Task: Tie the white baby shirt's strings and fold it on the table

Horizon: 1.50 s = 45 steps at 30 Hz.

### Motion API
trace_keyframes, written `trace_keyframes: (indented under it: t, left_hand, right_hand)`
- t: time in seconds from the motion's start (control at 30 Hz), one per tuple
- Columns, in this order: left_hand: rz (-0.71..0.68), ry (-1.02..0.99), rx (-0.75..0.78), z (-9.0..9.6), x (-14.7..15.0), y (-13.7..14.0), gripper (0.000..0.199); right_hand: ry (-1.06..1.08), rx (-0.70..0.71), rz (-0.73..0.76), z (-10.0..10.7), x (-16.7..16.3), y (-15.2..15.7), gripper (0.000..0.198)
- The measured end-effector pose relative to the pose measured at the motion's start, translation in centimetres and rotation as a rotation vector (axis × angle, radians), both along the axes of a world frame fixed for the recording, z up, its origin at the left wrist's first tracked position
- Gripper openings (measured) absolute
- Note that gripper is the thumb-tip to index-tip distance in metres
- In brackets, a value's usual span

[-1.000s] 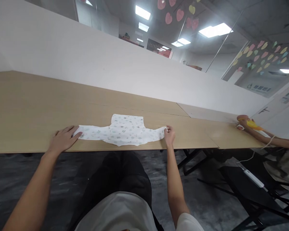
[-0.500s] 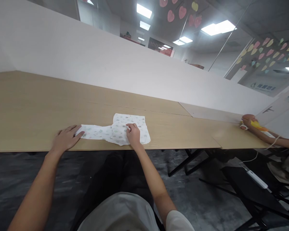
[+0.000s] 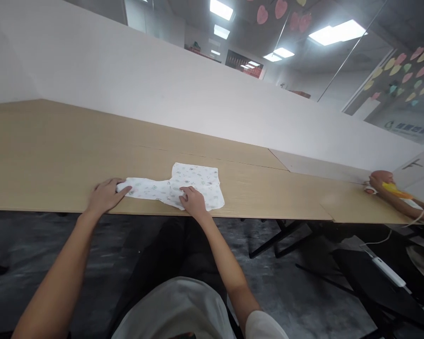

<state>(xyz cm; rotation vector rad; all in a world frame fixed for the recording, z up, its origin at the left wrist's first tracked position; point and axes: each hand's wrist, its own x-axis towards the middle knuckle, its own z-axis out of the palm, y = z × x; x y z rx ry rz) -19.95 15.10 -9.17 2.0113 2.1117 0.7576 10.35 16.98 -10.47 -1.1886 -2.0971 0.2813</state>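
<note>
A small white garment (image 3: 198,181) with a fine coloured print lies on the wooden table, its narrow part stretching left from a wider part. My left hand (image 3: 105,195) rests at the narrow end, fingers laid out and thumb apart, with the cloth's edge between them. On the wider part, near its lower left, my right hand (image 3: 193,201) has its fingers curled in a pinch on the fabric. The exact fold of cloth under those fingertips is hidden.
The table (image 3: 74,146) runs along a white wall (image 3: 155,89), its front edge just below my hands. Far right, a person's arm (image 3: 399,200) reaches over the table near a yellow-and-white item (image 3: 392,188). A black chair (image 3: 371,278) stands below, bearing a white power strip (image 3: 388,270).
My right hand has shifted a little left and toward the front edge over the garment. The left hand stays at the narrow end. The whole view has turned slightly.
</note>
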Motion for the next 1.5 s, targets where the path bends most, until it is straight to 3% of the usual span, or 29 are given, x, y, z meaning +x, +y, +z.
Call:
trace_keyframes:
  t: [0.17, 0.3, 0.37, 0.43, 0.53, 0.67, 0.77, 0.87, 0.97, 1.17, 1.27, 1.4, 1.5]
  left_hand:
    - [0.109, -0.118, -0.031, 1.2, 0.9, 0.7, 0.065]
    - [0.175, -0.354, 0.205, 3.0, 5.0, 2.2, 0.050]
    - [0.112, -0.450, 0.334, 4.0, 8.2, 2.8, 0.042]
    - [-0.043, -0.496, 0.425, 4.6, 11.9, 3.1, 0.032]
    - [-0.250, -0.449, 0.494, 4.7, 17.5, 2.9, 0.024]
    - [-0.403, -0.365, 0.494, 2.9, 23.0, 2.6, 0.046]
    - [-0.521, -0.339, 0.385, 0.7, 24.8, 2.7, 0.068]
    - [-0.580, -0.285, 0.267, -1.3, 24.9, 3.2, 0.073]
    - [-0.597, -0.184, 0.183, -2.3, 24.7, 3.4, 0.062]
    - [-0.692, 0.013, 0.171, -1.7, 24.3, 1.5, 0.044]
    - [-0.724, 0.003, 0.203, -1.0, 21.3, 0.1, 0.045]
    - [-0.579, 0.001, 0.255, -0.6, 14.3, -0.9, 0.050]
    - [-0.538, 0.041, 0.238, -0.7, 10.3, -0.9, 0.050]
  right_hand:
    - [0.239, 0.035, 0.038, 0.8, 2.1, -1.7, 0.032]
    - [0.444, 0.049, -0.055, 2.3, 4.6, -3.0, 0.028]
    - [0.507, 0.041, -0.090, 3.0, 5.7, -3.3, 0.028]
    - [0.553, 0.035, -0.126, 3.6, 6.7, -3.3, 0.029]
    - [0.600, 0.021, -0.193, 3.9, 8.0, -3.1, 0.033]
    - [0.635, -0.013, -0.250, 3.3, 9.7, -2.4, 0.036]
    - [0.675, -0.031, -0.280, 2.4, 10.7, -1.9, 0.036]
    - [0.688, -0.053, -0.319, 1.6, 11.2, -1.6, 0.036]
    - [0.662, -0.078, -0.335, 1.1, 11.1, -1.4, 0.033]
    - [0.579, -0.072, -0.291, 0.4, 10.9, -1.5, 0.025]
    - [0.468, 0.005, -0.254, 0.4, 12.3, -2.2, 0.026]
    - [0.187, 0.057, -0.153, 0.5, 14.9, -3.3, 0.040]
    - [0.080, 0.048, -0.079, 0.2, 15.7, -3.6, 0.040]
